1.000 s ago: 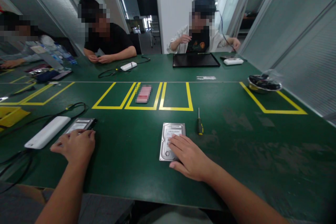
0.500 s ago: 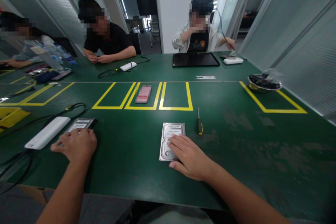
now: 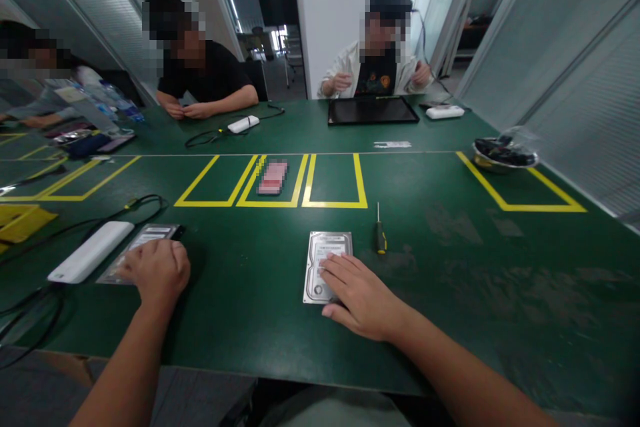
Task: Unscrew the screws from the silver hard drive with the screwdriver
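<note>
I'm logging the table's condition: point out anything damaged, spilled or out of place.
The table looks scuffed right of the screwdriver: dull, ragged patches break its green surface. No spill shows by either drive.

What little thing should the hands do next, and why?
Maybe the left hand should move aside, off the left hard drive. That drive lies on the table beside the white case, and the bunched hand hides part of it; whether the fingers grip it is unclear. The right hand rests on the other hard drive, so it could stay put.
</note>
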Demonstrator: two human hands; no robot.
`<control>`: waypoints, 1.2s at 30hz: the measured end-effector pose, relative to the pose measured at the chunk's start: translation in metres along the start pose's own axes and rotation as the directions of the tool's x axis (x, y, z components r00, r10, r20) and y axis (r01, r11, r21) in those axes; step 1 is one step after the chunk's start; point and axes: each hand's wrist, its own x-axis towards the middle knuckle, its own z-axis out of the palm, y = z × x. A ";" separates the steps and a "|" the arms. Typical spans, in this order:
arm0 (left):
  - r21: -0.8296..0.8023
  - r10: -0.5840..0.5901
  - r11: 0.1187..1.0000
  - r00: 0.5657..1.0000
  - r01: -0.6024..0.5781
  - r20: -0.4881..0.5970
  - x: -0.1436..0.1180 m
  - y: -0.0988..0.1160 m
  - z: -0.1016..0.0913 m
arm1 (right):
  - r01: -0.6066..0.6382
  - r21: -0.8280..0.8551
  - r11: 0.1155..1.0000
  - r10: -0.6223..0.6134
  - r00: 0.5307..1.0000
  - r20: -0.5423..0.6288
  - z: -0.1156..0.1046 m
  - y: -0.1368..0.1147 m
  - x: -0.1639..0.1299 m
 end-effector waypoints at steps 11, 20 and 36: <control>-0.630 0.143 0.760 0.987 -0.157 -0.073 -0.006 0.111 -0.011 | -0.011 -0.074 0.997 0.013 1.000 0.019 0.009 -0.001 -0.002; -0.984 0.166 0.067 0.971 0.164 0.173 -0.026 0.212 0.013 | -0.028 -0.097 0.995 0.026 0.999 -0.020 0.014 -0.001 0.002; -0.889 0.377 0.457 0.912 -0.033 0.161 -0.047 0.202 0.023 | -0.048 -0.054 0.997 0.044 0.997 -0.066 0.015 0.000 0.004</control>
